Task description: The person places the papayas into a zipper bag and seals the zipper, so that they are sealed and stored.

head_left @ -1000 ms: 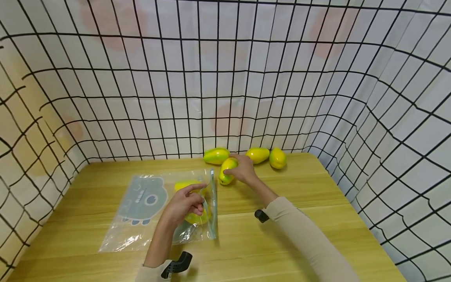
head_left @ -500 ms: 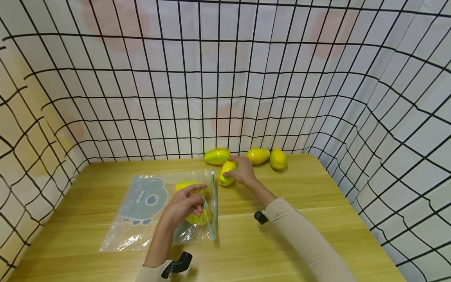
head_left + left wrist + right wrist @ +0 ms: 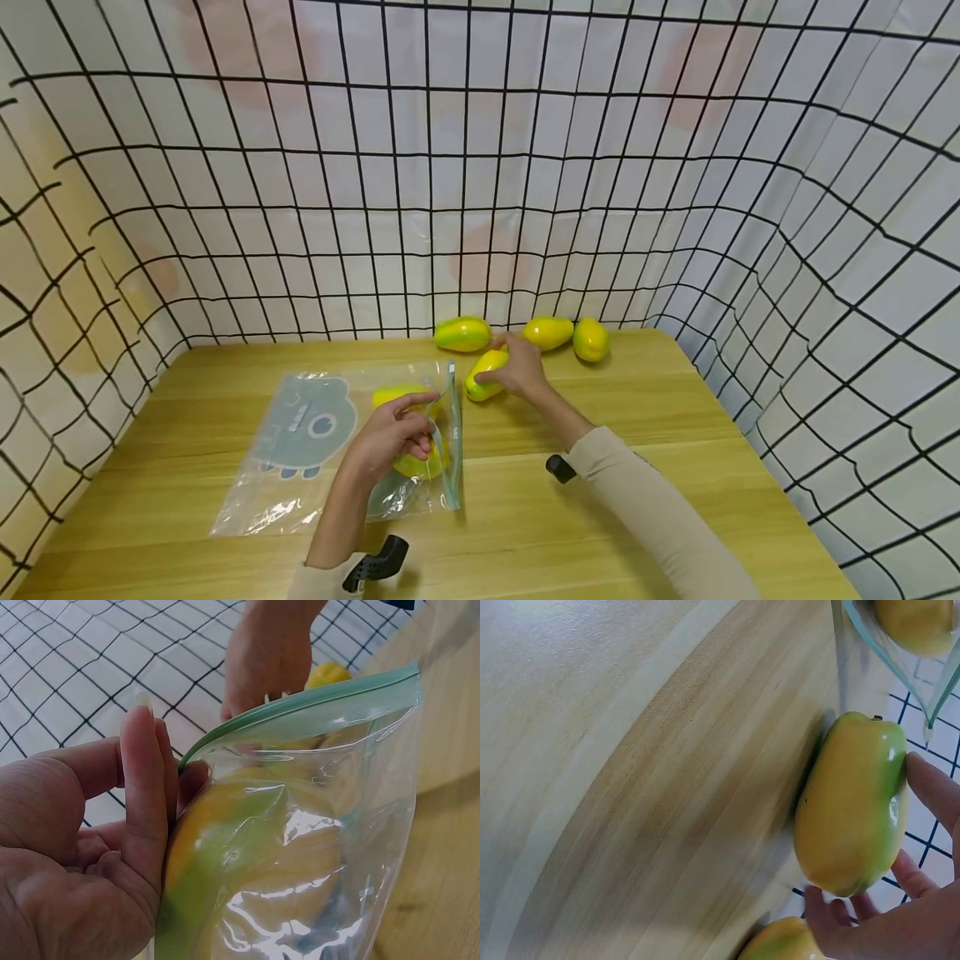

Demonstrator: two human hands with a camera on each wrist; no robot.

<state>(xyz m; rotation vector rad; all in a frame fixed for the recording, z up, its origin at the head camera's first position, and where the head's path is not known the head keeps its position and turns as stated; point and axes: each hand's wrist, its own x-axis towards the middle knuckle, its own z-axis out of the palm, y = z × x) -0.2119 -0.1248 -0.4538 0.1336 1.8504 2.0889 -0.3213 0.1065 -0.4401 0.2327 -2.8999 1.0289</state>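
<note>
My right hand (image 3: 519, 367) grips a yellow-green mango (image 3: 851, 806) from its right side, with the thumb and fingertips around one end, just right of the bag's opening. A clear zip bag (image 3: 262, 504) with a blue cartoon print lies flat at the left, its green zip edge (image 3: 337, 701) facing right and parted. At that mouth my left hand (image 3: 392, 433) pinches the upper layer, lifting it; the index finger points out towards the right. Inside the bag are two mangoes, one (image 3: 396, 392) farther back and one (image 3: 420, 462) nearer, partly hidden by the hand.
Along the table's back edge lie three more mangoes: one (image 3: 462, 333) behind the gripped one, another (image 3: 548, 332) right of the hand and a third (image 3: 592, 340) beside that. Black netting (image 3: 465, 208) over pale sheeting encloses the wooden table (image 3: 600, 517) at the back and sides.
The mango in my right hand has turned, its near end tipping towards the left, and has come slightly nearer. My left hand and the bag stay in place.
</note>
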